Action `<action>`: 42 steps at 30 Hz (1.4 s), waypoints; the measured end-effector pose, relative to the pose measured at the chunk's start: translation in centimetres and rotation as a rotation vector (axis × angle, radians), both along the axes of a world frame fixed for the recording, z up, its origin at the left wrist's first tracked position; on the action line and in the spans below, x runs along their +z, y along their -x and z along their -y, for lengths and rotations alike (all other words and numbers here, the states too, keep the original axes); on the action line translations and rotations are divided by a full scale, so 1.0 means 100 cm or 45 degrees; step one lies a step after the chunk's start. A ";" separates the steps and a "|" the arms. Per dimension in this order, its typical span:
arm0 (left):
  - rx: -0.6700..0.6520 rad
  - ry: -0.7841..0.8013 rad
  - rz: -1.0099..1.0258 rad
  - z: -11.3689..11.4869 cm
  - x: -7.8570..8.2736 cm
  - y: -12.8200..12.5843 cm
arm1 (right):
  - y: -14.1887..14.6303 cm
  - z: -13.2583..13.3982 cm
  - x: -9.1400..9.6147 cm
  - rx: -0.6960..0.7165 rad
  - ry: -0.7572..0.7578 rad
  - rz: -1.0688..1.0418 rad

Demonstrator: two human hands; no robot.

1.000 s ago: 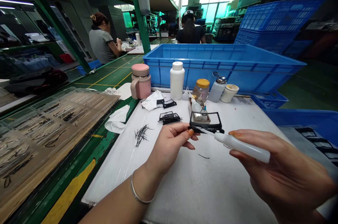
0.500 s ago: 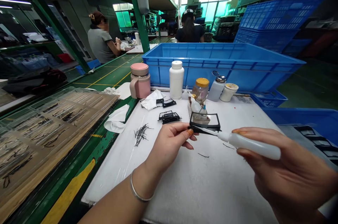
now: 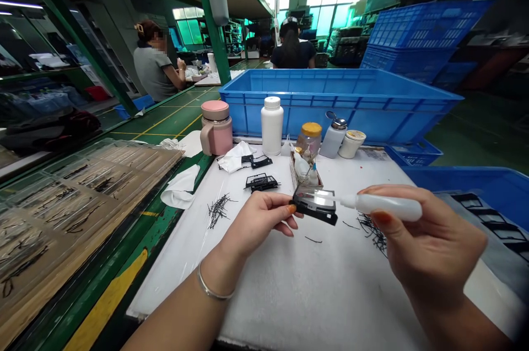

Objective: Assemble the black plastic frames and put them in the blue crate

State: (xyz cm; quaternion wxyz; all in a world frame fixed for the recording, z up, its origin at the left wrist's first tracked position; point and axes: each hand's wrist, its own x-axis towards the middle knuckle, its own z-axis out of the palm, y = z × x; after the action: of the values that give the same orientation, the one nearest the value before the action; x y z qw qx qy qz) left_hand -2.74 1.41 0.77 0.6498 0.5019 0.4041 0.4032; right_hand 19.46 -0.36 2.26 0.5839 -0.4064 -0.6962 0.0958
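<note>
A large blue plastic crate is set along the far edge of the plastic-sheeted white workbench, and a clear tray of dark wire parts is laid along the bench's left side. A co-worker is seen seated well beyond that left side.

On the far part of the bench, a pink lidded mug, a white plastic bottle, a yellow-lidded glass jar, a pump dispenser bottle and a small tub are lined up. Two smaller black frames and a crumpled white cloth are left nearer the bench's left edge. Loose black pins are scattered just beyond the left hand, and a second bunch of black pins lies under the right hand.

Above the middle of the bench, a black rectangular plastic frame is pinched at its left end between the left thumb and fingers, its long axis tilted slightly down to the right. A white squeeze bottle is pinched in the curled right fingers, lying nearly level, with its thin nozzle pointing left, just beside the frame's right end.
</note>
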 end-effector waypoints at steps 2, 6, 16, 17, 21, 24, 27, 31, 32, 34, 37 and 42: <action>0.017 0.013 0.039 0.000 0.000 0.000 | 0.003 0.002 0.001 0.025 -0.073 0.022; 0.030 0.026 0.082 0.002 0.001 0.000 | 0.004 0.002 -0.002 0.052 -0.128 0.089; -0.005 0.017 0.101 0.004 0.002 -0.001 | 0.003 -0.002 -0.003 0.105 -0.275 0.122; -0.006 0.016 0.099 0.004 0.002 -0.001 | 0.003 -0.002 -0.003 0.101 -0.275 0.121; -0.012 0.008 0.099 0.004 0.002 0.000 | 0.003 -0.002 -0.003 0.103 -0.273 0.133; -0.014 0.007 0.099 0.004 0.002 -0.001 | 0.003 -0.003 -0.003 0.103 -0.274 0.130; -0.006 0.016 0.103 0.005 0.002 -0.001 | 0.003 -0.003 -0.003 0.095 -0.267 0.133; -0.007 0.018 0.102 0.005 0.002 -0.001 | 0.003 -0.002 -0.004 0.097 -0.262 0.134; -0.005 0.017 0.104 0.005 0.002 -0.001 | 0.003 -0.002 -0.004 0.098 -0.262 0.136; -0.001 0.015 0.104 0.004 0.002 -0.001 | 0.003 -0.002 -0.003 0.100 -0.262 0.140; -0.002 0.012 0.098 0.004 0.002 -0.001 | 0.003 -0.002 -0.003 0.099 -0.269 0.142; -0.010 0.015 0.090 0.004 0.001 -0.001 | 0.004 -0.003 -0.003 0.095 -0.275 0.141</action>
State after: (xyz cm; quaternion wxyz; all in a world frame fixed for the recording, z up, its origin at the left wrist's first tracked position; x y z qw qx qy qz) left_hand -2.65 0.98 0.85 0.6681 0.4852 0.3812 0.4159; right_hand 19.08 -0.05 1.94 0.5810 -0.3196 -0.7483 0.0195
